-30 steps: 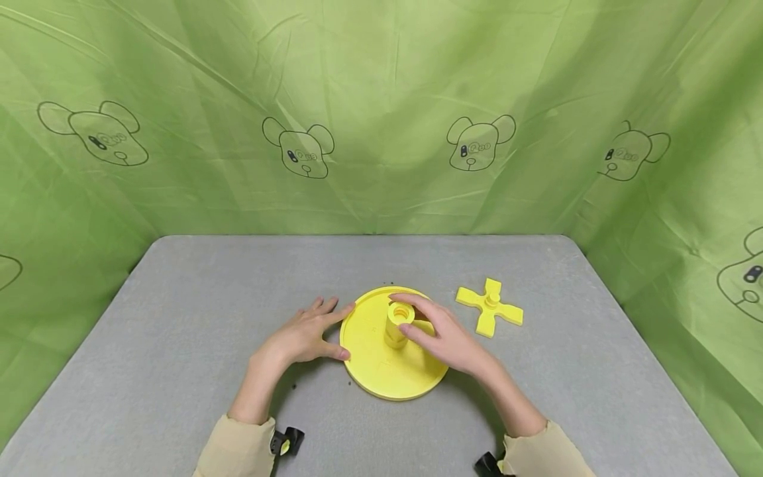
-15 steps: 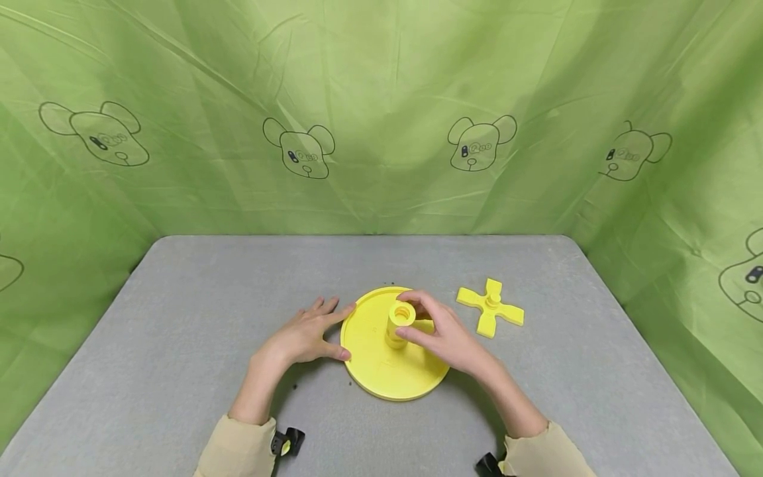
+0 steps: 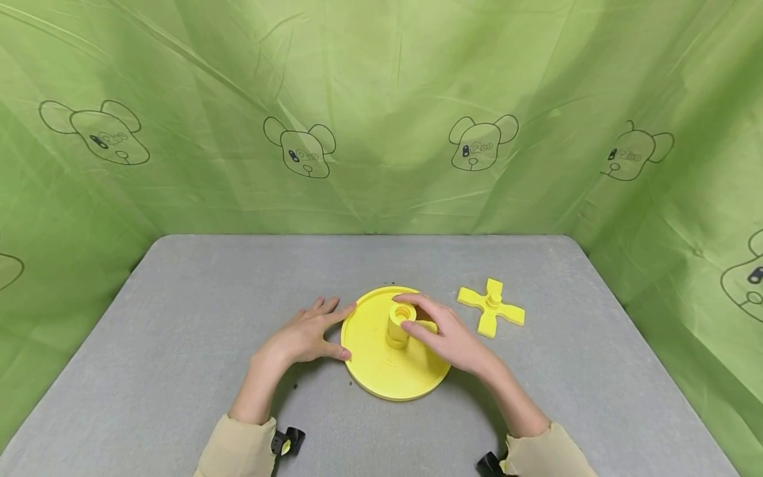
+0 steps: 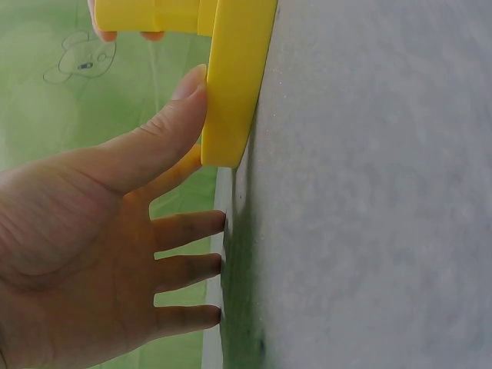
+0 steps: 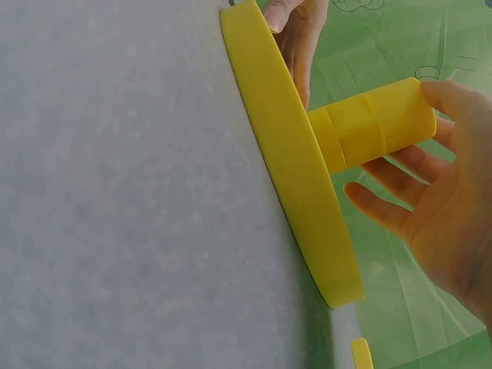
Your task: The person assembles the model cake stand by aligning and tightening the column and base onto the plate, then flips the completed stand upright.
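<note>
Best twist hollow yellow plastic cylinder (image 5: 373,124), gripped in right hand (image 3: 446,333), squarely; brace rimmed yellow plastic disc (image 3: 381,376) with outspread left hand (image 3: 305,336)

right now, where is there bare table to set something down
The table is bare left of the left hand, right of the cross, and along the curtain. Crowded: the disc, left hand touching it, right hand on its post.
</note>
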Available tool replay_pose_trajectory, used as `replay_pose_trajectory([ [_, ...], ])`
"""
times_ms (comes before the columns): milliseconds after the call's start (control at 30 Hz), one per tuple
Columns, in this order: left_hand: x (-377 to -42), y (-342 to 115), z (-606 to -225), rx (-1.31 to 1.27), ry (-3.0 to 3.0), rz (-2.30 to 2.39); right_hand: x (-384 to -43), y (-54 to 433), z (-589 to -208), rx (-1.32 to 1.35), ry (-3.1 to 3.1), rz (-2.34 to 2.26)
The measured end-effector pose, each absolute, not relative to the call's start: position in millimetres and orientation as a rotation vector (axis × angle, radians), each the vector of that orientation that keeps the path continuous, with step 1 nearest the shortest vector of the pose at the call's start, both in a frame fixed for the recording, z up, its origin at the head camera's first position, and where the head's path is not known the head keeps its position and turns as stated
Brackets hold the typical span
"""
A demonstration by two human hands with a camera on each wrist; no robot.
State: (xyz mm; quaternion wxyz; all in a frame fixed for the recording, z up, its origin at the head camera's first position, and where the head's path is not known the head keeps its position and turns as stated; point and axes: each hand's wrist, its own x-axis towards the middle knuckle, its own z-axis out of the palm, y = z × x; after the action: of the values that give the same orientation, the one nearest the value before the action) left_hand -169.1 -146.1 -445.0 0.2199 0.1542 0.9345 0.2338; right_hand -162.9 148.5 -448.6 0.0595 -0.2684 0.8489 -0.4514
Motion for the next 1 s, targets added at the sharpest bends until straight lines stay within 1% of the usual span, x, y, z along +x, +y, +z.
replay_pose_trajectory([
  [200,-167.7,-145.8,-443.9,0.417,2.581,0.647,-163.3,146.3,-449.7,-0.768,2.564,-1.416],
  [500,-165.8,-146.5,-441.0,0.441,2.590,0.662,-163.5,148.1,-448.1,-0.868,2.547,-1.394],
  [1000,-167.9,-145.6,-442.6,0.439,2.592,0.643,-163.6,148.3,-448.3,-0.788,2.549,-1.433],
])
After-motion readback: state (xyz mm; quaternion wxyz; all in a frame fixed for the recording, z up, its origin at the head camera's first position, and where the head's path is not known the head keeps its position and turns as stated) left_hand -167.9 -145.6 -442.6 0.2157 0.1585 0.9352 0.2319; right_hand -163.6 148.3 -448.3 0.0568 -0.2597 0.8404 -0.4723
